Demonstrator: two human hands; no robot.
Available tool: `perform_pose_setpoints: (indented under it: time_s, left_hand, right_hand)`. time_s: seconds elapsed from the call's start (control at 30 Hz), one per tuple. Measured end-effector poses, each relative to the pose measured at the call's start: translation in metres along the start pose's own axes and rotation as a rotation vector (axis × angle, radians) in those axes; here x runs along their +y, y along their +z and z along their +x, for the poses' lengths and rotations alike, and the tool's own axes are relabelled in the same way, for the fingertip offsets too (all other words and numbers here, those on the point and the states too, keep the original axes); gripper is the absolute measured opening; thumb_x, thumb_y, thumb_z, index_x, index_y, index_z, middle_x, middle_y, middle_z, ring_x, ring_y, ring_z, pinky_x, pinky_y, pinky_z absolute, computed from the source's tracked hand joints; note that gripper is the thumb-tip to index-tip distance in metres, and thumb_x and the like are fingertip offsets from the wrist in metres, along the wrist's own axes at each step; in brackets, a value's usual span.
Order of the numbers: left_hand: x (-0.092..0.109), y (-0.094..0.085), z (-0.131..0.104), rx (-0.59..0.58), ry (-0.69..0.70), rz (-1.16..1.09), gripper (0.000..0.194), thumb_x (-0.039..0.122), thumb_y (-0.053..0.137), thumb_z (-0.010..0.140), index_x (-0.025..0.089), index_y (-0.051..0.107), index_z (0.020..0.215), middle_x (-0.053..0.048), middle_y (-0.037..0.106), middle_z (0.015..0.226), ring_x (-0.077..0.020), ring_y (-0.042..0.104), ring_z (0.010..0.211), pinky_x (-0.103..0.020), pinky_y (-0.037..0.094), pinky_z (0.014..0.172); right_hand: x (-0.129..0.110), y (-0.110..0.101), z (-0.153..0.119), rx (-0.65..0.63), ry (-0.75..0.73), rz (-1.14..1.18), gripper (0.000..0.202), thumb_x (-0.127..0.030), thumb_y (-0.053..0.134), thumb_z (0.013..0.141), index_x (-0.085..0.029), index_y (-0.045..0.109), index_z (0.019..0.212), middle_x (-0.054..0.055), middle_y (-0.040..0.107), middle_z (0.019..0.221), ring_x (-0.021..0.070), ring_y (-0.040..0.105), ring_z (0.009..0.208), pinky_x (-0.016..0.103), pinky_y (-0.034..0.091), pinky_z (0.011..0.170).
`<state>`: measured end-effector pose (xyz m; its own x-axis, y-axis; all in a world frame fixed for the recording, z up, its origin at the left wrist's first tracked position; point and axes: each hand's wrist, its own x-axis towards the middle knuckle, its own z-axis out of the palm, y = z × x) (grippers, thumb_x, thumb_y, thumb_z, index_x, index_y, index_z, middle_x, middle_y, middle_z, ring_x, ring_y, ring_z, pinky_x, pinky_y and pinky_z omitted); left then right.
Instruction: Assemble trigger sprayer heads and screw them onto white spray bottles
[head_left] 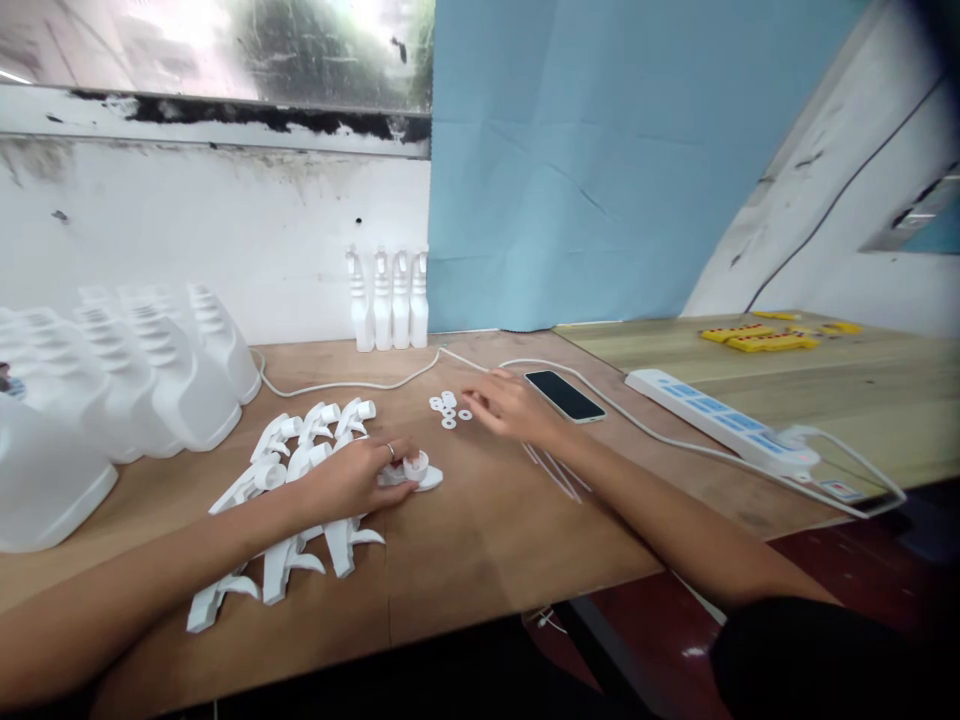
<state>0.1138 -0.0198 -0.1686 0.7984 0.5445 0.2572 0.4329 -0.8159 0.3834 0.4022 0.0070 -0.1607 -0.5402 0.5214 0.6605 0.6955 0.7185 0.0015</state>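
My left hand point(386, 476) is closed on a white trigger sprayer head point(416, 466), whose round collar faces up. Fingers cover much of its body. Over the table, my right hand point(511, 404) has its fingertips drawn together beside a small cluster of white ring washers point(448, 411). Whatever may be between those fingertips is too small to make out. Several more white trigger sprayer heads point(277, 565) lie in rows beneath and around my left forearm, which partly hides them. Thin white tubes point(559, 475) lie under my right wrist.
White bottles point(199, 390) crowd the left side. Several finished-looking spray bottles point(382, 305) stand by the wall. A phone point(566, 396) lies behind my right hand. A power strip point(720, 422) with a white cable is at right, and yellow pieces point(761, 337) are farther back.
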Motion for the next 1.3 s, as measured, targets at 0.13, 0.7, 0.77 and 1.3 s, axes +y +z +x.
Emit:
perform_pose_setpoints:
  time_s: [0.13,0.7,0.77,1.3]
  left_hand:
    - [0.002,-0.001,-0.001,-0.049,-0.027,0.056,0.023,0.034,0.055,0.093,0.020,0.058,0.111,-0.004,0.066,0.095,-0.0204,0.065,0.085,-0.030,0.047,0.076]
    - [-0.002,-0.004,-0.001,-0.143,0.050,0.071,0.024,0.034,0.043,0.100,0.023,0.056,0.118,-0.005,0.061,0.105,-0.0192,0.063,0.088,-0.030,0.046,0.079]
    - [-0.002,-0.005,-0.001,-0.139,0.046,0.058,0.023,0.034,0.044,0.100,0.024,0.056,0.117,-0.005,0.062,0.106,-0.0195,0.063,0.090,-0.030,0.046,0.080]
    - [-0.001,-0.001,0.004,-0.090,-0.072,-0.125,0.026,0.038,0.058,0.090,0.022,0.061,0.110,-0.005,0.067,0.102,-0.0211,0.062,0.090,-0.031,0.047,0.081]
  right_hand:
    - [0.039,-0.016,-0.003,-0.214,0.382,-0.178,0.028,-0.027,0.047,0.092,-0.017,0.068,0.076,0.006,0.068,0.068,0.0168,0.059,0.062,0.027,0.033,0.061]
    - [0.095,-0.001,-0.027,-0.489,0.658,0.010,0.018,-0.017,0.064,0.071,-0.015,0.069,0.088,-0.001,0.063,0.065,0.0148,0.056,0.061,0.022,0.035,0.059]
    - [0.095,-0.003,-0.027,-0.466,0.683,0.049,0.020,-0.015,0.063,0.070,-0.015,0.068,0.089,-0.002,0.061,0.061,0.0136,0.054,0.057,0.022,0.034,0.056]
    - [0.085,-0.042,-0.012,0.205,0.639,0.454,0.026,-0.035,0.065,0.074,-0.016,0.070,0.091,0.008,0.069,0.092,0.0181,0.063,0.080,0.028,0.053,0.062]
